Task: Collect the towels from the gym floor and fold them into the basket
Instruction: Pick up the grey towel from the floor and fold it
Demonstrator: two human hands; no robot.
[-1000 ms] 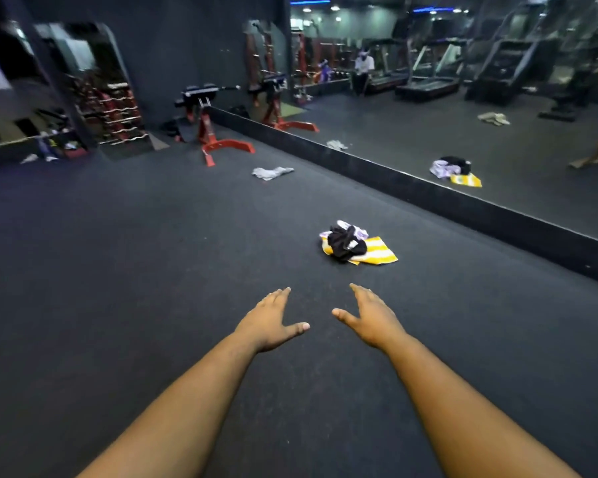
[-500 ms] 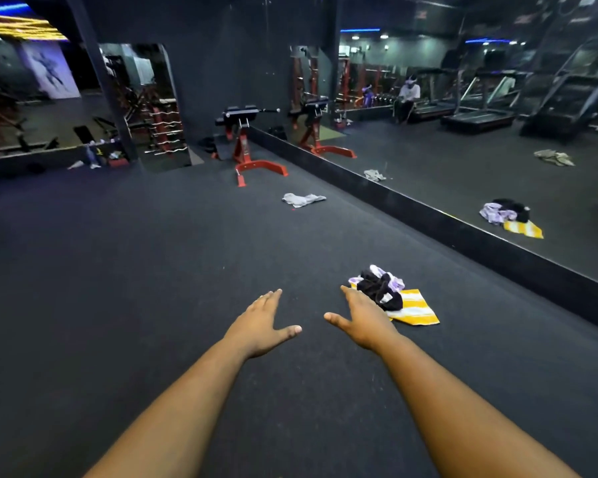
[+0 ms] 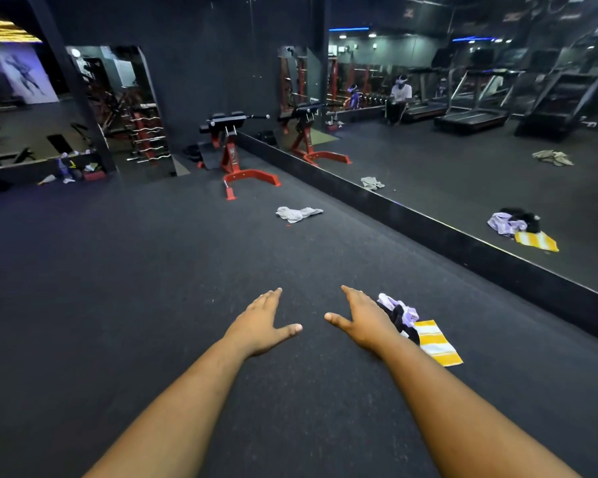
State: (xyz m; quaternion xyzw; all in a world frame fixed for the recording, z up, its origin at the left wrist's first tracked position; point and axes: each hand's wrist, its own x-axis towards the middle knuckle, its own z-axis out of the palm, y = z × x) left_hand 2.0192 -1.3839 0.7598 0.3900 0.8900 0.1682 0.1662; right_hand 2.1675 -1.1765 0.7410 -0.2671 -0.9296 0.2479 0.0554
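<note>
On the gym floor (image 3: pixel 152 288), two towel heaps: striped pile (image 3: pixel 425 334), grey towel (image 3: pixel 297 213)

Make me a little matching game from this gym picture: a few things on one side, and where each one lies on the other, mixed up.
Things:
1. grey towel
2. yellow-striped towel
3. red-framed bench
4. left hand

Places:
A. against the far dark wall
B. held out over bare floor, holding nothing
C. alone on the floor, just before the bench
D. in the pile beside the right hand

Pairs: 1-C, 2-D, 3-A, 4-B
</note>
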